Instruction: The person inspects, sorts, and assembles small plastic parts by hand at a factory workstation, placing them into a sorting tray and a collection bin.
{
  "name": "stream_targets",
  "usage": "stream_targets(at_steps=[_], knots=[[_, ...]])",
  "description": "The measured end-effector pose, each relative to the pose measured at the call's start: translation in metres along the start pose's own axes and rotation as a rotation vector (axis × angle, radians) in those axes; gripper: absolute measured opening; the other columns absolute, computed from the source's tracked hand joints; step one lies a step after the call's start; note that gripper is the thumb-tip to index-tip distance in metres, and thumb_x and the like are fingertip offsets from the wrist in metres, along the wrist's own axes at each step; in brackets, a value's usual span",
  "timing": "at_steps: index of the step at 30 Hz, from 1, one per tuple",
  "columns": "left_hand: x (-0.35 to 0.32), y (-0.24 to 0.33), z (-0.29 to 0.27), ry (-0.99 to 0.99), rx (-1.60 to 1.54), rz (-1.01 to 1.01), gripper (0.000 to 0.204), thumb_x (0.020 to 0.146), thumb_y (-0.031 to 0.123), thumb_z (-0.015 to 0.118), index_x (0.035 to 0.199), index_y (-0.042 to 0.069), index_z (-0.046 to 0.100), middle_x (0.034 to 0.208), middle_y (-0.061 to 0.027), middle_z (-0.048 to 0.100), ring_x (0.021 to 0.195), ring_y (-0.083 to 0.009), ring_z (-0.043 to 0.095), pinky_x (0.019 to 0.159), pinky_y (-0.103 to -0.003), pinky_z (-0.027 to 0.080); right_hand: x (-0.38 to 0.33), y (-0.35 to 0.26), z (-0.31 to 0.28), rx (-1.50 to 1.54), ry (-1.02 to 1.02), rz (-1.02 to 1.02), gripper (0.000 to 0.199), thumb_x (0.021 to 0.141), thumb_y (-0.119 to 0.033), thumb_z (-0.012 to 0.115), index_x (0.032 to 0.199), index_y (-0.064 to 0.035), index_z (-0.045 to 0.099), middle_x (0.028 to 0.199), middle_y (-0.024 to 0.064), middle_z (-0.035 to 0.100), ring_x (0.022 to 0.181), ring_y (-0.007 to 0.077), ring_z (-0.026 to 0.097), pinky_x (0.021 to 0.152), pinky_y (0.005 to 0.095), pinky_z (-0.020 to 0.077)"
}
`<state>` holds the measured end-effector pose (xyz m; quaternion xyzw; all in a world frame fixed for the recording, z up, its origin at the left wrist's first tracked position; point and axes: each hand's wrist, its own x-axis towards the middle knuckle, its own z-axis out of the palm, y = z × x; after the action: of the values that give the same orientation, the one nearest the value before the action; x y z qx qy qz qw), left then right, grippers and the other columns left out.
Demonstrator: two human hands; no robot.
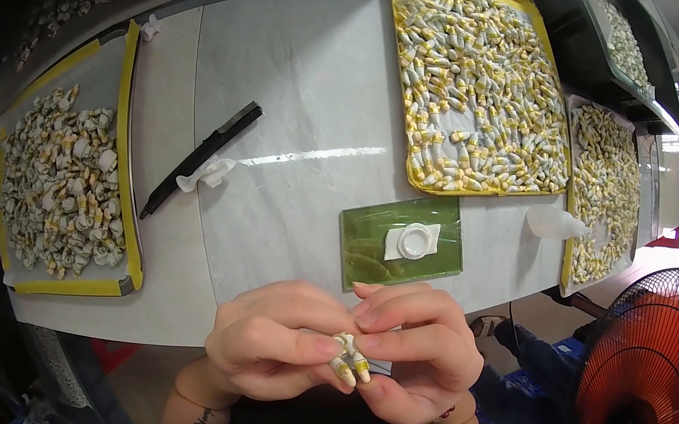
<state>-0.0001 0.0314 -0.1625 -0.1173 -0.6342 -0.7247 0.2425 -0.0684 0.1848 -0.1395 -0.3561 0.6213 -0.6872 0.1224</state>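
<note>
My left hand (276, 337) and my right hand (419, 353) meet low in the middle, just in front of the table edge. Between their fingertips they pinch a small white piece with yellow bands (348, 357); it looks like two tapered limbs joined at the top, tips pointing down. Both hands are closed on it, thumbs and forefingers close together. Right beyond them lies a glossy green mat (358, 261). On the mat, a small round white dish (415, 242) rests on a piece of white paper.
At left, a yellow-rimmed tray (127, 165) holds clustered white-and-yellow pieces. Another yellow-edged tray (488, 191) of loose pieces lies beyond the mat, a third (567, 266) to its right. A black stick-like tool (204, 156), crumpled tissue (205, 174), white bottle (554, 223) and orange fan (652, 394) surround.
</note>
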Motion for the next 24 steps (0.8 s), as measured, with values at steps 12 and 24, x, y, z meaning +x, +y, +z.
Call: stream_targets(at_steps=[12,24], knots=[[0.0023,0.0020,-0.0025,-0.014,0.033,0.019,0.035,0.071,0.005,0.077,0.097,0.004,0.054,0.086,-0.0165,0.065,0.073,-0.0271,0.065,0.061,-0.032,0.052,0.0011,0.0010,0.0008,0.027,-0.006,0.005,0.026,0.066,-0.003,0.072,0.092,0.0000,0.066,0.100,0.0130,0.060,0.092,0.0253,0.061,0.088,0.0413,0.0495],[0.0041,0.0032,-0.0026,-0.025,0.044,0.009,0.036,0.070,0.006,0.078,0.097,0.005,0.055,0.086,-0.0157,0.066,0.072,-0.0273,0.065,0.059,-0.031,0.052,0.0005,-0.0008,0.0001,0.014,-0.007,0.016,0.028,0.067,-0.004,0.073,0.094,-0.0007,0.066,0.100,0.0128,0.060,0.091,0.0248,0.060,0.088,0.0413,0.0496]])
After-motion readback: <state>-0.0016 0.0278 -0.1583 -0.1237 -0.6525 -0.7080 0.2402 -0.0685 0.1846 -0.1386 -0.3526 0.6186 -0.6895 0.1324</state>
